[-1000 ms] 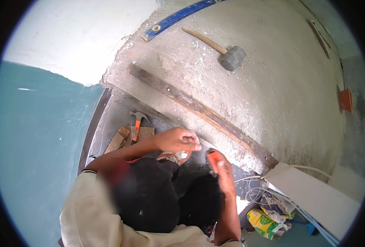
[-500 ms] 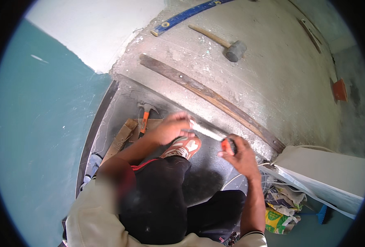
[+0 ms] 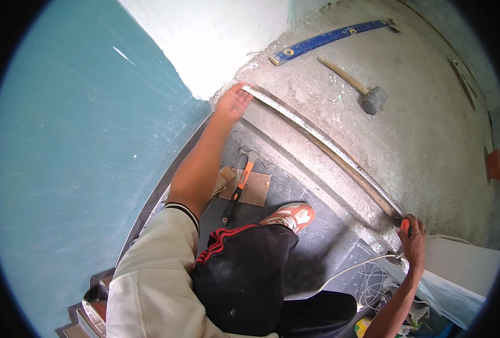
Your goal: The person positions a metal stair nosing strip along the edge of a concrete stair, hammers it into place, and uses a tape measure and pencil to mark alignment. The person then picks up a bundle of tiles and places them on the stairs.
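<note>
A tape measure point(image 3: 320, 134) is stretched out along a long wooden strip point(image 3: 374, 196) on the rough concrete step. At its far left end, beside the wall corner, my left hand point(image 3: 235, 103) is closed on the tip of the blade. My right hand point(image 3: 412, 242) grips the orange and black case at the strip's near right end. The white blade runs straight between both hands, over or right along the wood, and hides part of it.
Beyond the tape lie a rubber mallet point(image 3: 374, 100) and a blue spirit level point(image 3: 329, 41). A claw hammer point(image 3: 243, 186) rests on a brown tile point(image 3: 257, 190) near my shoe point(image 3: 295, 216). A white cable point(image 3: 346, 269) and a white panel point(image 3: 464, 262) are at right.
My hands have moved apart, left hand to the wall corner and right hand to the near right. The short length of blade is now pulled out long over the wooden strip.
</note>
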Demonstrator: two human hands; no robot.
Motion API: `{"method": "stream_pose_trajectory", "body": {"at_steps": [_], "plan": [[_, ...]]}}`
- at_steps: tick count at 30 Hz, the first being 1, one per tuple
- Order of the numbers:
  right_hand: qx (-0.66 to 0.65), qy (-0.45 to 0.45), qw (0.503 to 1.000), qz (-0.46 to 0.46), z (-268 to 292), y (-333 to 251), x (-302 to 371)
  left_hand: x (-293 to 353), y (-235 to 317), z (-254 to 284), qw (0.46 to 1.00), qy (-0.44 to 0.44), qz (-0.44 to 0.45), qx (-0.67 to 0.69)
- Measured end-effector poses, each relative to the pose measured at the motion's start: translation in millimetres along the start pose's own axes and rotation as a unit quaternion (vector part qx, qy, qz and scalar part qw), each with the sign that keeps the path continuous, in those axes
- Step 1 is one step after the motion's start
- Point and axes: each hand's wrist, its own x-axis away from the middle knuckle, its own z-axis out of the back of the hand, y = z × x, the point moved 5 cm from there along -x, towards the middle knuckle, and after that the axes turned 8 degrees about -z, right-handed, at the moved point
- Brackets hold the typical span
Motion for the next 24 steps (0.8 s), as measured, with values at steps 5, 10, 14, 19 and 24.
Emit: {"method": "stream_pose_trajectory", "body": {"at_steps": [5, 10, 14, 19, 24], "plan": [[0.000, 0.008, 1.000, 0.012, -4.8, -25.2, -14.9, 24.2, -45.5, -34.4, 0.996, -0.010, 0.054, -0.074], [-0.003, 0.016, 1.000, 0.025, -14.2, -63.1, -30.1, 52.3, -46.0, -50.4, 0.972, -0.087, 0.084, -0.202], [0.010, 0.015, 0.999, 0.030, -17.9, -78.8, -37.5, 45.4, -45.0, -51.5, 0.959, -0.092, 0.079, -0.256], [0.010, 0.018, 0.999, 0.048, -31.6, -89.6, -47.5, 1.1, -47.9, -11.7, 0.953, -0.129, 0.031, -0.272], [0.025, 0.024, 0.999, 0.025, -31.2, -82.2, -48.7, 13.4, -50.2, -29.7, 0.926, -0.076, 0.044, -0.367]]}}
